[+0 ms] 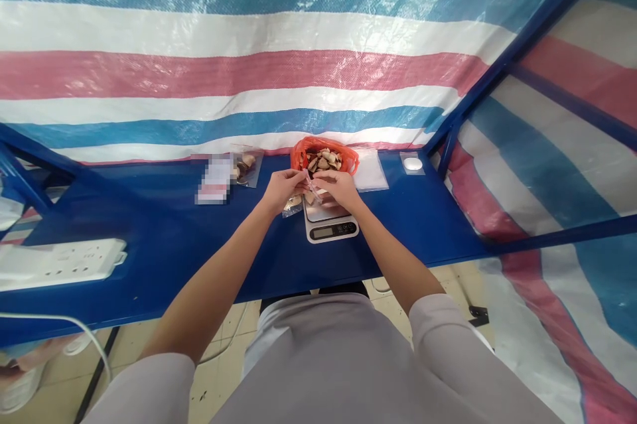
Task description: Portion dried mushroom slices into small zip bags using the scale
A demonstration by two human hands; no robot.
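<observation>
My left hand (281,189) and my right hand (340,188) meet above a kitchen scale (332,231). Both are closed in a pinch on the edge of a small clear plastic bag (292,210), which has pale dried slices in its lower part. The bag hangs over the left side of the scale; whether it touches the scale cannot be made out. Just behind my fingers sits an open red plastic bag (300,150) full of brown and cream dried slices (324,160). My hands partly cover the scale's metal plate.
Left of the hands lie a filled clear bag (247,164) and a blurred paper (215,178). Flat clear bags (370,170) and a small bag with something white (413,164) are to the right. A power strip (74,261) occupies the blue table's (199,238) left end.
</observation>
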